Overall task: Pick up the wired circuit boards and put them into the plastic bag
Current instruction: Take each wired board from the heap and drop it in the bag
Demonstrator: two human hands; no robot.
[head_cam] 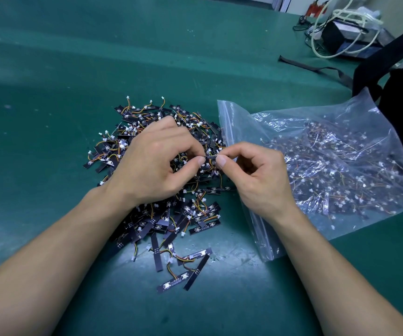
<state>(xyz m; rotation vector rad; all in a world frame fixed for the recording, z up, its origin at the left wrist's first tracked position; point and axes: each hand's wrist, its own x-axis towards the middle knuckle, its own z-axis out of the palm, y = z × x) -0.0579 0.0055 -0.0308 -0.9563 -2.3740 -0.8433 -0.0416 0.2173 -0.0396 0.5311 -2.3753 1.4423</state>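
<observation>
Left hand (156, 163) and right hand (256, 173) pinching one circuit board (210, 157) over pile (171, 214), plastic bag (329, 166) just beside.

The pile (164, 214) lies mid-table (62, 69), with a few strays toward the near edge. The bag (341, 132) lies just right of it, its mouth toward the pile and more boards inside. Over the pile the left hand (154, 163), and over the bag's mouth the right hand (258, 175), pinch one board (210, 157) between them. A box (334, 38) with cables sits at the far right corner.
</observation>
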